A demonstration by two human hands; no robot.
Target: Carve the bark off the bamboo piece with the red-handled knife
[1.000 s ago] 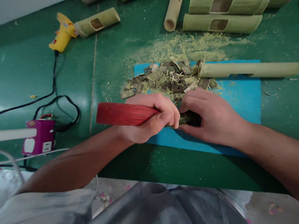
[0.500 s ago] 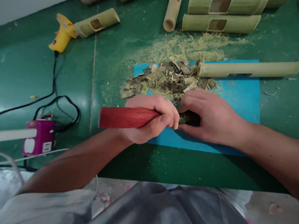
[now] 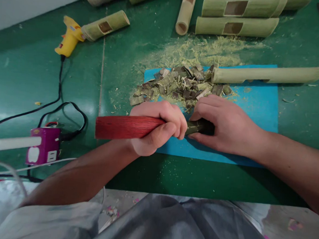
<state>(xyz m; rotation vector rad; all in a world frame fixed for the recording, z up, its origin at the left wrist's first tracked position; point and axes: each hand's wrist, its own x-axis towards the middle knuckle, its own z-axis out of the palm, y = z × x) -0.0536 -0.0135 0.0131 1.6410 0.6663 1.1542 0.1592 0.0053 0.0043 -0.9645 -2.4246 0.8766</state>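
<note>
Left hand (image 3: pixel 159 128) is clenched round a red handle (image 3: pixel 123 127) with a fine wood grain, round and smooth. Right hand (image 3: pixel 225 125) is gripping a dark bamboo piece (image 3: pixel 199 127) right where the handle ends, both over a flat blue mat (image 3: pixel 257 104). Just past the knuckles sits a rough pile of chips (image 3: pixel 177 85); the mat's near edge, below the wrists, meets bare green table (image 3: pixel 172 174).

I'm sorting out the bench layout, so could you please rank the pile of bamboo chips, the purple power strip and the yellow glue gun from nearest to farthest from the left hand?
From the left hand:
1. Pile of bamboo chips, just beyond it on the blue mat.
2. Purple power strip, to its left.
3. Yellow glue gun, far left corner.
</note>
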